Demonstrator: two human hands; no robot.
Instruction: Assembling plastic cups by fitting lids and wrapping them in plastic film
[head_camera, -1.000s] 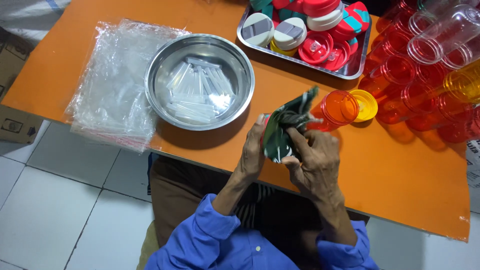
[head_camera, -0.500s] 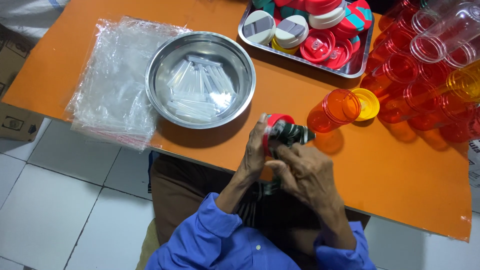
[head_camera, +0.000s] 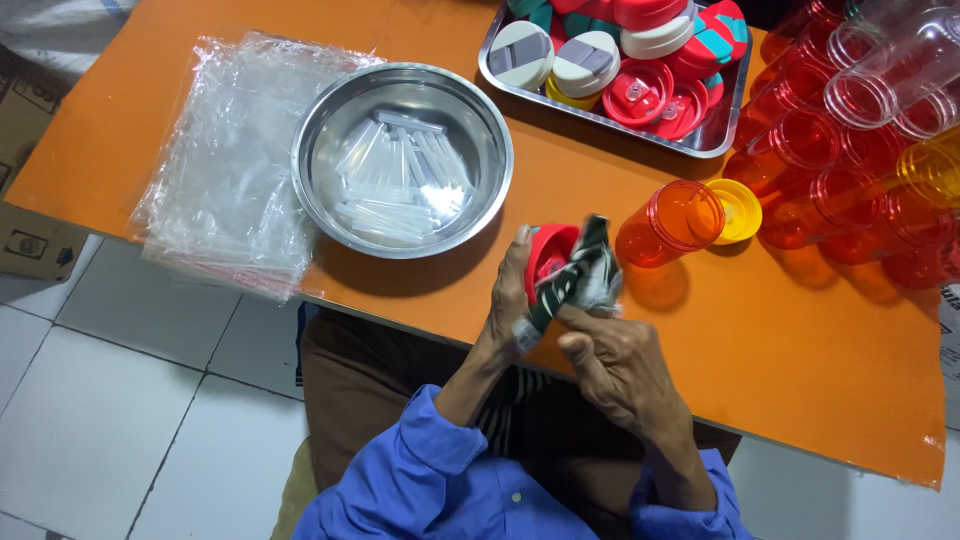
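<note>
Left hand (head_camera: 508, 300) gripping red lid (head_camera: 548, 258), right hand (head_camera: 612, 362) pinching green cloth (head_camera: 580, 278) against it, between both hands

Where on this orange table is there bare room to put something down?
Bare orange table shows right of the hands, below the lone red cup. A smaller patch lies between the steel bowl and the lid tray. The cups crowd the right; plastic bags cover the left.
</note>
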